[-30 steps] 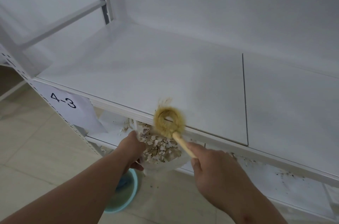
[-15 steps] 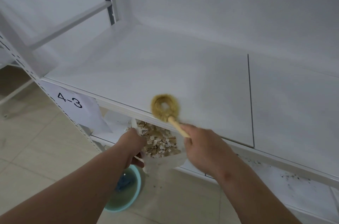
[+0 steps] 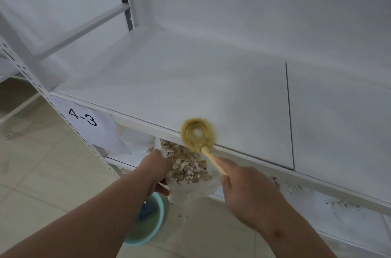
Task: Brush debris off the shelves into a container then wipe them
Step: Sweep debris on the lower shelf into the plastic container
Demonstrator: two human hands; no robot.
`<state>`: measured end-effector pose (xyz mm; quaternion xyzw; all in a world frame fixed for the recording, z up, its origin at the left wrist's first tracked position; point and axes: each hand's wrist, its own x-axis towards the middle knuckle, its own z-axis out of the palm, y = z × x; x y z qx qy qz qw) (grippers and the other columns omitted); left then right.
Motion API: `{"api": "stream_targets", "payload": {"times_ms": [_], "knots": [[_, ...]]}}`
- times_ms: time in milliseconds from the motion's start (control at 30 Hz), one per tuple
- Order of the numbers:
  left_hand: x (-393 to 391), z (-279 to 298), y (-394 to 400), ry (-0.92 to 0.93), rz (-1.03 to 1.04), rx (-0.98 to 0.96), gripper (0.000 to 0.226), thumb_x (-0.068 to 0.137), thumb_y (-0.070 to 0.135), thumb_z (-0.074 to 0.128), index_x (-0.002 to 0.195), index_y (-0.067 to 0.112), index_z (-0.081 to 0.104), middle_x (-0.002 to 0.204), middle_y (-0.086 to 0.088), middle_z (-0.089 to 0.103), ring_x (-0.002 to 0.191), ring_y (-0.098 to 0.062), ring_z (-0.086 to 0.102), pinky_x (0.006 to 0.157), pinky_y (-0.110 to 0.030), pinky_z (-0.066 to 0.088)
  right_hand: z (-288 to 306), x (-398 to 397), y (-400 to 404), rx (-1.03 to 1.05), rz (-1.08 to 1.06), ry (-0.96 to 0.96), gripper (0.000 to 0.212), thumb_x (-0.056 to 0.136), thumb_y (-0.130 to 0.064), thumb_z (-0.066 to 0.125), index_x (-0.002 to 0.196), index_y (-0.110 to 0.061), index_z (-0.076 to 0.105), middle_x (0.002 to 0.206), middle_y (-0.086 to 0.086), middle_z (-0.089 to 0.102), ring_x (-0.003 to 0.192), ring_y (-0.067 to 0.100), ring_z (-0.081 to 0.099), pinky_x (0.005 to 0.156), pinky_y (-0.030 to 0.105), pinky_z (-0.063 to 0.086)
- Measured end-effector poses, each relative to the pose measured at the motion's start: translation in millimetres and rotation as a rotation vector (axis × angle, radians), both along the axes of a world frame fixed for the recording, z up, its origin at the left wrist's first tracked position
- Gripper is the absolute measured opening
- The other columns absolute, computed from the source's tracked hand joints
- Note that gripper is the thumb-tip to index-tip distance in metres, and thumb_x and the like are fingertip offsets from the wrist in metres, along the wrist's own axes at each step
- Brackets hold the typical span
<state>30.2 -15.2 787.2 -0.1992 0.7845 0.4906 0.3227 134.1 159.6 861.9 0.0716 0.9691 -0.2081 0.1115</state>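
Right hand gripping brush at shelf front edge; left hand pinching container just below, likely to catch falling debris.

One piece of readable text is seen. "4-3" is handwritten in dark marker on a white paper sheet, which is hung from the front left corner of the white shelf, beside the perforated upright post. The characters are tilted, running down toward the right. The paper's lower edge is curled and creased. No other label, brand, number or sign can be read anywhere else.
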Motion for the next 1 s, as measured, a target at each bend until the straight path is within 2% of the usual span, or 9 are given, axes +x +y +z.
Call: {"api": "stream_targets", "payload": {"times_ms": [67, 133, 233, 300, 433, 567, 733, 900, 1000], "knots": [[0.4, -0.8, 0.4, -0.001, -0.005, 0.006, 0.033, 0.091, 0.004, 0.049, 0.123, 0.008, 0.041, 0.100, -0.025, 0.057, 0.076, -0.041, 0.065, 0.060, -0.056, 0.057, 11.0, 19.2, -2.7, -0.038, 0.026, -0.012, 0.050, 0.101, -0.034, 0.037, 0.145, -0.053, 0.021, 0.077, -0.006, 0.061, 0.064, 0.005, 0.058, 0.058, 0.019, 0.042], [0.8, -0.6, 0.7, 0.006, -0.007, 0.008, 0.035, 0.092, 0.005, 0.050, 0.126, 0.008, 0.040, 0.100, -0.024, 0.056, 0.073, -0.038, 0.064, 0.060, -0.054, 0.058, 16.9, 20.7, 5.8, -0.057, -0.011, -0.002, 0.047, 0.100, -0.035, 0.039, 0.141, -0.055, 0.029, 0.073, -0.007, 0.059, 0.061, 0.004, 0.056, 0.057, 0.018, 0.043], [2.4, 0.5, 1.5, 0.004, -0.005, 0.009, 0.040, 0.094, 0.006, 0.051, 0.131, 0.010, 0.039, 0.098, -0.022, 0.056, 0.069, -0.035, 0.063, 0.060, -0.052, 0.059, 10.2, 3.0, 22.2, 0.007, -0.133, 0.047, 0.042, 0.099, -0.034, 0.038, 0.139, -0.047, 0.037, 0.076, -0.009, 0.058, 0.071, 0.012, 0.058, 0.067, 0.030, 0.049], [4.0, 1.1, 2.9, 0.000, -0.005, -0.002, 0.040, 0.094, 0.006, 0.051, 0.132, 0.011, 0.038, 0.096, -0.022, 0.057, 0.069, -0.036, 0.064, 0.061, -0.052, 0.059, 3.7, -5.0, 23.5, 0.036, -0.170, 0.052, 0.042, 0.100, -0.033, 0.036, 0.140, -0.043, 0.036, 0.082, -0.008, 0.059, 0.075, 0.016, 0.058, 0.069, 0.031, 0.049], [4.9, 0.7, 5.1, 0.006, -0.008, -0.005, 0.035, 0.093, 0.002, 0.047, 0.126, 0.008, 0.041, 0.094, -0.023, 0.056, 0.065, -0.036, 0.062, 0.061, -0.054, 0.058, 0.5, 16.5, 9.5, -0.009, -0.030, 0.011, 0.049, 0.101, -0.033, 0.036, 0.146, -0.047, 0.024, 0.074, -0.007, 0.056, 0.063, 0.005, 0.054, 0.055, 0.021, 0.039], [5.0, 1.3, 6.0, 0.006, -0.016, 0.004, 0.035, 0.092, 0.002, 0.048, 0.126, 0.007, 0.041, 0.099, -0.024, 0.057, 0.077, -0.040, 0.066, 0.062, -0.055, 0.058, 14.0, 24.2, 9.9, -0.051, -0.013, -0.007, 0.047, 0.099, -0.035, 0.039, 0.142, -0.052, 0.030, 0.073, -0.008, 0.060, 0.062, 0.004, 0.057, 0.058, 0.020, 0.043], [7.5, 2.7, 10.2, -0.003, -0.020, 0.005, 0.036, 0.093, 0.003, 0.047, 0.127, 0.011, 0.040, 0.097, -0.023, 0.057, 0.072, -0.039, 0.066, 0.064, -0.054, 0.058, -0.7, -16.6, 15.6, 0.008, -0.164, 0.064, 0.042, 0.100, -0.030, 0.036, 0.141, -0.040, 0.036, 0.080, -0.009, 0.059, 0.069, 0.012, 0.058, 0.062, 0.029, 0.045], [9.7, 4.1, 13.6, -0.005, -0.029, 0.003, 0.028, 0.093, 0.002, 0.050, 0.118, 0.013, 0.041, 0.089, -0.021, 0.057, 0.055, -0.030, 0.060, 0.064, -0.054, 0.058, 7.5, 13.9, 3.3, 0.010, 0.006, -0.018, 0.047, 0.100, -0.032, 0.037, 0.143, -0.051, 0.028, 0.078, -0.008, 0.059, 0.063, 0.006, 0.055, 0.058, 0.024, 0.043], [8.5, 4.3, 15.0, -0.011, -0.026, 0.001, 0.033, 0.093, 0.003, 0.050, 0.123, 0.013, 0.041, 0.090, -0.020, 0.059, 0.052, -0.029, 0.061, 0.065, -0.052, 0.059, 24.3, 14.9, 20.1, -0.040, -0.038, -0.017, 0.041, 0.099, -0.033, 0.041, 0.137, -0.049, 0.041, 0.071, -0.010, 0.057, 0.059, 0.005, 0.053, 0.061, 0.025, 0.047]]}}
